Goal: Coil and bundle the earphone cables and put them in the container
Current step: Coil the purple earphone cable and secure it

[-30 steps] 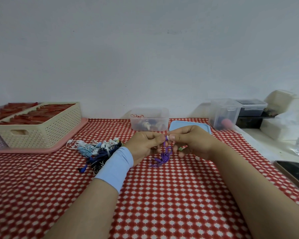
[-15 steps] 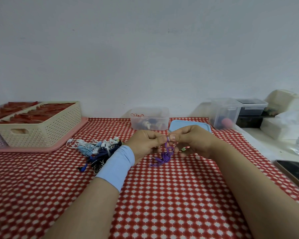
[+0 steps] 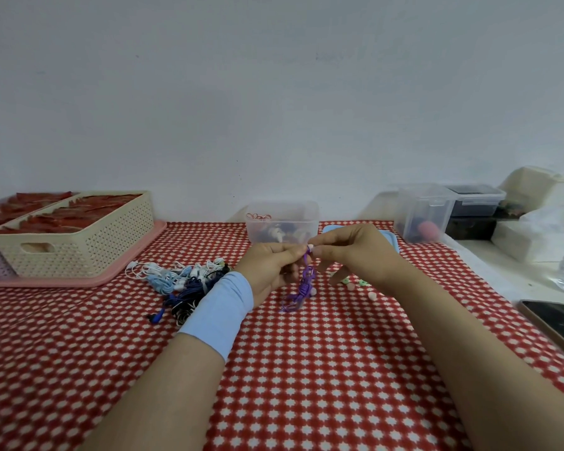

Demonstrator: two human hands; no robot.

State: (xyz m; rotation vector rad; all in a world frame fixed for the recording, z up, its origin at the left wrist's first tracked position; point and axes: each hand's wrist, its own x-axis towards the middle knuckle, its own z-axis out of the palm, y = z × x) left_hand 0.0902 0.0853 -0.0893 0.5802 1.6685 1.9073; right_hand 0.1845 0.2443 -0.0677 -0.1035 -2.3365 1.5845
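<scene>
A purple earphone cable (image 3: 303, 284) hangs between my two hands above the red checked tablecloth, its loose lower end touching the cloth. My left hand (image 3: 269, 266) pinches its upper part from the left. From the right, my right hand (image 3: 352, 255) pinches the same top end at a small white piece. Left of my left wrist lies a pile of white, light blue and dark blue earphone cables (image 3: 183, 281). Behind my hands stands a clear plastic container (image 3: 282, 221) with small items inside. Its blue lid (image 3: 393, 242) is partly hidden by my right hand.
A cream perforated basket (image 3: 79, 245) on a pink tray (image 3: 127, 271) fills the back left. Clear and dark storage boxes (image 3: 425, 213) stand at the back right. A phone (image 3: 554, 323) lies at the right edge. Small green and pink bits (image 3: 362, 283) lie under my right hand.
Both hands have stayed close together on the purple cable, shifting only slightly. The cable's hanging part looks a little straighter.
</scene>
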